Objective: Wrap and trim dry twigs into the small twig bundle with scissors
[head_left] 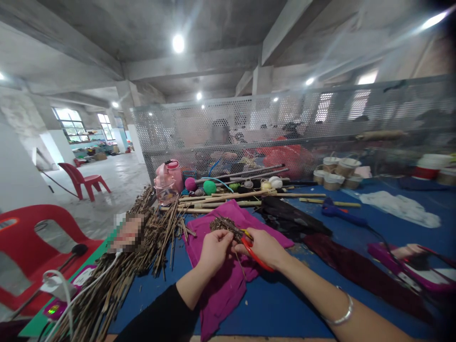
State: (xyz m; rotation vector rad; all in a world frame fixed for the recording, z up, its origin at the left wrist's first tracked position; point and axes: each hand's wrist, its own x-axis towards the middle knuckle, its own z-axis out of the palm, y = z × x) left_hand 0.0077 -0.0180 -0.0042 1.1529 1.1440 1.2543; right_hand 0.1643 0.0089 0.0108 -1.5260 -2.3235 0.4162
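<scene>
"In the head view, what do your hands hold?"

"Your left hand (216, 248) seems to pinch the twiggy bundle (217, 224); your right hand (264, 246) grips the red-handled scissors (259, 260), blades against it."

"Where's the bundle?"

"Over the magenta cloth (223, 304) on your worktop (278, 308)."

"How far along are you?"

"Partway, I'd judge: the bundle is gathered, but a thin strand (241, 266) hangs below your fingers, and a stem pile (156, 232) lies to your left. You can't tell whether any cut is finished."

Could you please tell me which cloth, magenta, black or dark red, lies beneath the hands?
The magenta cloth: it lies below the left hand and right hand; the black cloth and dark red cloth lie further right.
</scene>
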